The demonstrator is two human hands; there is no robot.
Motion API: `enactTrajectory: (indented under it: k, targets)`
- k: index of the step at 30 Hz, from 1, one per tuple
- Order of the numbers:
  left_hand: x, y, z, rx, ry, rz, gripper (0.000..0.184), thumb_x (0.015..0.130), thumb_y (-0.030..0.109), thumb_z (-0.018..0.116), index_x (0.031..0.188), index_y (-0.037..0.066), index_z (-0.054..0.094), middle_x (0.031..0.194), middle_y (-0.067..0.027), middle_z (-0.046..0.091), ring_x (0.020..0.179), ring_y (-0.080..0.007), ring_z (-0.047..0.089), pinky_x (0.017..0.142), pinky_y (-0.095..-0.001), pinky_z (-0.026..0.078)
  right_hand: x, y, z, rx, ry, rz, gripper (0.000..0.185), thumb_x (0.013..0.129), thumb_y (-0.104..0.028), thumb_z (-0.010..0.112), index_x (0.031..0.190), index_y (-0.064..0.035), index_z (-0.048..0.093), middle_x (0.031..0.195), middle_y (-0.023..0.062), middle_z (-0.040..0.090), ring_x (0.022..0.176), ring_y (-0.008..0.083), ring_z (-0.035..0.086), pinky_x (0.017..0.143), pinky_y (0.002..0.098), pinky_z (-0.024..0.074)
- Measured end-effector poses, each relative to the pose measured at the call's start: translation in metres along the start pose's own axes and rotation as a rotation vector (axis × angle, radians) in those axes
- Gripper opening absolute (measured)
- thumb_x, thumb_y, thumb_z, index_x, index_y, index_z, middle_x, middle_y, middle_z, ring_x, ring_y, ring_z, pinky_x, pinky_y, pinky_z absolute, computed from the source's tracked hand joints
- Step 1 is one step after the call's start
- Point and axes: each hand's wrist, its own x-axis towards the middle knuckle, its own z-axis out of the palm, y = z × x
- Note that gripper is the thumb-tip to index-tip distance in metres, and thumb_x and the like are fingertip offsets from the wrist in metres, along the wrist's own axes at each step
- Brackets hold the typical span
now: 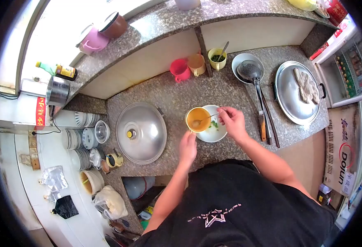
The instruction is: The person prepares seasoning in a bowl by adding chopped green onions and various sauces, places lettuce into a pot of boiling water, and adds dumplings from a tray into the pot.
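Note:
My left hand (188, 147) is closed on the handle of an orange mug (192, 115), which tilts toward me above the left edge of a white bowl. A spoon (208, 117) reaches into the mug, its thin handle pinched in my right hand (231, 121). Some pale stuff lies at the spoon's end inside the mug; I cannot make out what it is. Chopped green herbs show at the bottom of the white bowl (214, 136), which sits on the stone counter (177, 158).
Left stands a large lidded pan (142, 131). Behind are a pink mug (180, 70), a tan mug (196, 64) and a yellow mug (217, 59) of greens. To the right lie a strainer (249, 70) over a bowl, chopsticks (270, 119) and a covered pot (290, 94) with a cloth.

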Motion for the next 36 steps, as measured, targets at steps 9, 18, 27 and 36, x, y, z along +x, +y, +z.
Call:
enactTrajectory:
  k: [9, 18, 27, 36]
  targets:
    - [0.022, -0.051, -0.026, 0.143, 0.083, 0.149, 0.021, 0.113, 0.027, 0.056, 0.102, 0.011, 0.064, 0.072, 0.0082, 0.042, 0.058, -0.0033, 0.039, 0.051, -0.0246, 0.032, -0.019, -0.003, -0.032, 0.261, 0.069, 0.115, 0.022, 0.107, -0.017, 0.066, 0.111, 0.002, 0.076, 0.083, 0.0021, 0.068, 0.071, 0.0092, 0.062, 0.065, 0.0269, 0.0527]
    - [0.028, -0.061, -0.043, 0.29, 0.125, 0.259, 0.02, 0.112, 0.025, 0.057, 0.104, 0.01, 0.065, 0.072, 0.0063, 0.045, 0.059, -0.0046, 0.042, 0.052, -0.0258, 0.034, -0.028, 0.0, -0.025, 0.059, -0.057, -0.188, 0.019, 0.107, -0.013, 0.066, 0.115, 0.0009, 0.076, 0.094, 0.0041, 0.072, 0.083, 0.0108, 0.067, 0.075, 0.0275, 0.0548]
    - [0.014, -0.034, -0.027, 0.31, 0.064, 0.343, 0.021, 0.112, 0.024, 0.057, 0.112, 0.006, 0.068, 0.074, 0.0055, 0.048, 0.062, -0.0052, 0.046, 0.055, -0.0261, 0.037, -0.013, 0.023, 0.003, 0.097, 0.008, 0.008, 0.022, 0.105, -0.016, 0.068, 0.113, 0.0025, 0.077, 0.084, 0.0039, 0.073, 0.072, 0.0106, 0.065, 0.069, 0.0275, 0.0551]
    - [0.027, -0.054, -0.035, 0.308, 0.123, 0.33, 0.022, 0.112, 0.023, 0.056, 0.098, 0.008, 0.063, 0.07, 0.0071, 0.043, 0.06, -0.0048, 0.041, 0.053, -0.0265, 0.033, -0.023, 0.002, -0.033, 0.21, 0.017, 0.037, 0.021, 0.108, -0.015, 0.064, 0.114, 0.003, 0.074, 0.086, 0.0021, 0.069, 0.076, 0.0093, 0.062, 0.072, 0.0263, 0.0531]
